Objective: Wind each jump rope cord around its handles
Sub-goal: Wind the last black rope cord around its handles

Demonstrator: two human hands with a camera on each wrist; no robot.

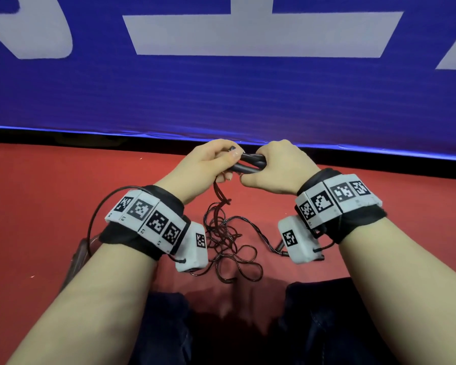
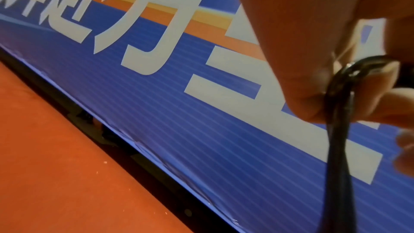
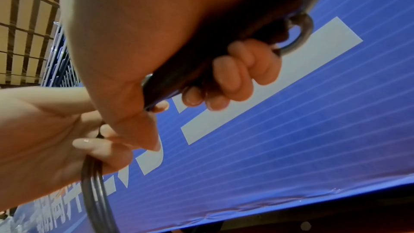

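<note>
Cord (image 1: 223, 243) of a dark jump rope lies mostly unwound, a loose tangle of loops on the red floor (image 1: 37, 206) between the two forearms, just in front of the person's knees. A doubled strand rises from the tangle to the hands, which meet above the floor near a blue banner (image 1: 221, 96) at the far side.

Right hand (image 1: 277, 167) is clenched around the two dark handles (image 1: 248, 164), held together side by side and pointing left toward the other hand. The right wrist view shows the fingers (image 3: 233, 75) curled under the handles, with a curved bit of cord (image 3: 302, 29) emerging at the far end of the fist.

Left hand (image 1: 203, 167) pinches the cord close to the handles' left end. In the left wrist view the cord (image 2: 340, 112) bends over a fingertip (image 2: 376, 81) and drops away as two strands side by side.

Progress, as a judgement: winding is at its very start. No finished turns can be made out on the exposed part of the handles; any under the right fist are hidden. Nearly all the cord remains on the floor and has yet to be drawn up and wrapped, and the loops look tangled enough that they may snag.

A further dark object (image 1: 277, 246) lies on the floor by the right wrist unit, joined to a strand; whether it belongs to a second rope cannot be told. A brownish object (image 1: 77, 256) at the near left is partly hidden by the left arm.
</note>
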